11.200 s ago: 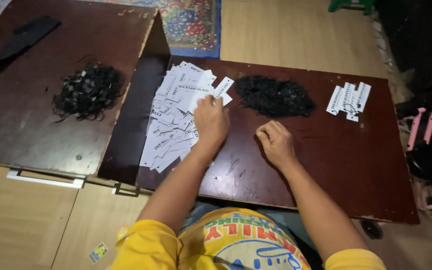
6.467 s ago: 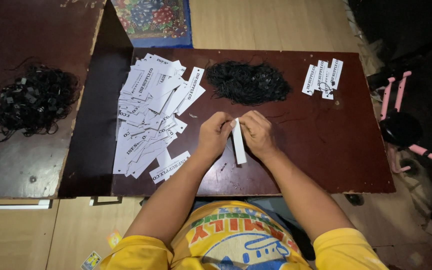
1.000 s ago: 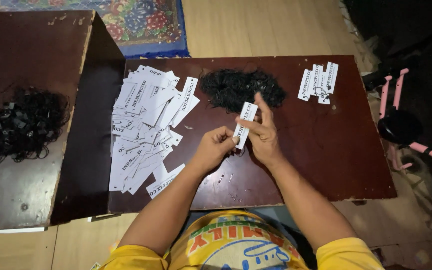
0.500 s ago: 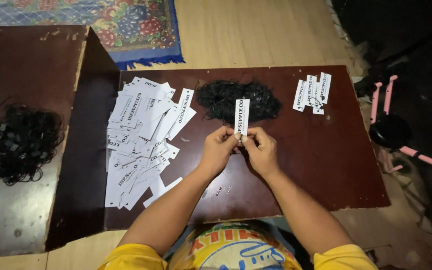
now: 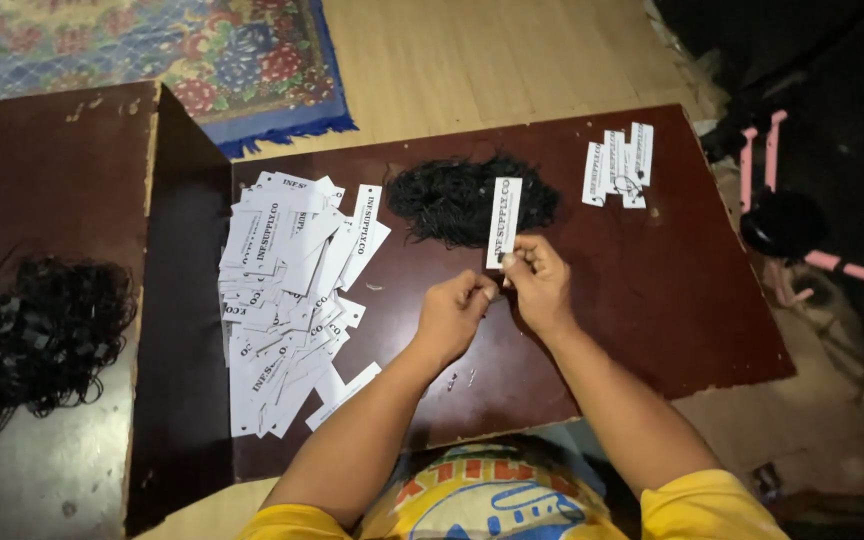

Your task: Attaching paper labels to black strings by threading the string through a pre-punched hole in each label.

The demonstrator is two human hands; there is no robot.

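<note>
White paper tag (image 5: 504, 222) upright above the tabletop (image 5: 652, 300), its lower end pinched by right hand (image 5: 540, 285) fingers, left hand (image 5: 452, 315) fingers pressed together just beside, black string heap (image 5: 462, 198) behind, loose tag pile (image 5: 287, 300) to the left.

One narrow white rectangular tag (image 5: 503, 222) with dark print stands upright, pinched at its lower end between both hands. A loose heap of like white tags (image 5: 287, 300) covers the left part of the worktop (image 5: 672, 300). A small group of white tags (image 5: 618, 165) lies at its far right corner.
</note>
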